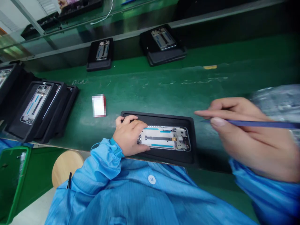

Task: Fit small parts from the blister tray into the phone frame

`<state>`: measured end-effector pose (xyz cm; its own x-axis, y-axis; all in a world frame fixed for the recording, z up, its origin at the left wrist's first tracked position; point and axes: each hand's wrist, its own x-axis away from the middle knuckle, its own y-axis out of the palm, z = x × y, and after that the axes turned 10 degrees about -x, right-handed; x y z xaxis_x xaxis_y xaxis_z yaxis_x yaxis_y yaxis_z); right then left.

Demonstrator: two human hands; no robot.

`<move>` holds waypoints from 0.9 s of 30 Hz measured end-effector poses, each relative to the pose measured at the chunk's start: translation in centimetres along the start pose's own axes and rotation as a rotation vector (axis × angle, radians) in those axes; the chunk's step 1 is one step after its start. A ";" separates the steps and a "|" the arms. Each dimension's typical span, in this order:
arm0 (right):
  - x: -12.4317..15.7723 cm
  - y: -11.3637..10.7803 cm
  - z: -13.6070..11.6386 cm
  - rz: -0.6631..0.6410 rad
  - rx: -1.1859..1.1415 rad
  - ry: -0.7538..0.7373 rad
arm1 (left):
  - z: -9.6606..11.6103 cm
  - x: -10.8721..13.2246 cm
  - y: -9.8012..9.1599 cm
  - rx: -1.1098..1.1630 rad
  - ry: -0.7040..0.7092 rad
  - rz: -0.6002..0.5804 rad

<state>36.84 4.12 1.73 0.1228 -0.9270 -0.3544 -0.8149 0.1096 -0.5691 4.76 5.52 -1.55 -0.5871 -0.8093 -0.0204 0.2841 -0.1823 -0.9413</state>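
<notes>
On the green counter (150, 93), the left hand (128, 136) rests with its grip loosely curled, holding nothing, on the end of a phone frame (164, 139) inside a black tray (159, 116), while the right hand (248, 139), just right of the tray, grips a slim blue stick (262, 124).

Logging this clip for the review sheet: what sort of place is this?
Most likely a phone assembly line in an electronics factory: a long green workbench carries open phone frames set in black trays, repeated along the bench, and the person wears a blue work coat.
</notes>
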 end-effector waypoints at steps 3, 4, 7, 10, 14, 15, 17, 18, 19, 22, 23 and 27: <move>0.3 1.6 -0.3 -0.116 -0.066 0.011 | 0.0 -0.1 -0.1 -0.006 -0.003 -0.004; 0.5 2.5 -0.2 -0.142 -0.075 0.016 | 0.1 -0.1 -0.1 -0.007 0.000 -0.005; 1.2 4.6 0.1 -0.111 -0.056 0.007 | 0.1 -0.2 -0.2 -0.012 0.004 -0.007; 1.6 5.7 0.4 -0.088 -0.042 -0.002 | 0.1 -0.2 -0.2 -0.016 -0.007 -0.017; 1.6 6.0 0.6 -0.110 -0.034 -0.010 | 0.1 -0.2 -0.1 -0.007 0.000 -0.012; 1.5 6.1 0.7 -0.121 -0.027 -0.012 | 0.1 -0.2 -0.1 -0.006 0.000 -0.012; 1.4 6.2 0.8 -0.139 -0.013 -0.017 | 0.1 -0.1 -0.1 -0.010 -0.002 -0.015; 1.3 6.3 0.8 -0.144 -0.004 -0.021 | 0.1 -0.1 -0.1 -0.011 -0.002 -0.017; 1.3 6.4 0.9 -0.148 0.007 -0.024 | 0.1 -0.1 -0.1 -0.012 0.000 -0.018; 1.2 6.7 1.0 -0.153 0.049 -0.037 | 0.0 -0.1 -0.1 -0.010 0.004 -0.015; 1.2 6.7 1.1 -0.153 0.064 -0.042 | 0.0 -0.1 -0.1 -0.009 0.006 -0.011; 1.1 6.7 1.0 -0.142 0.089 -0.065 | -0.1 0.0 0.0 0.000 0.025 0.007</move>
<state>32.10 4.17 -3.23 0.2717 -0.9105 -0.3116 -0.7339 0.0134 -0.6791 4.71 5.60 -1.62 -0.6036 -0.7965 -0.0358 0.2883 -0.1762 -0.9412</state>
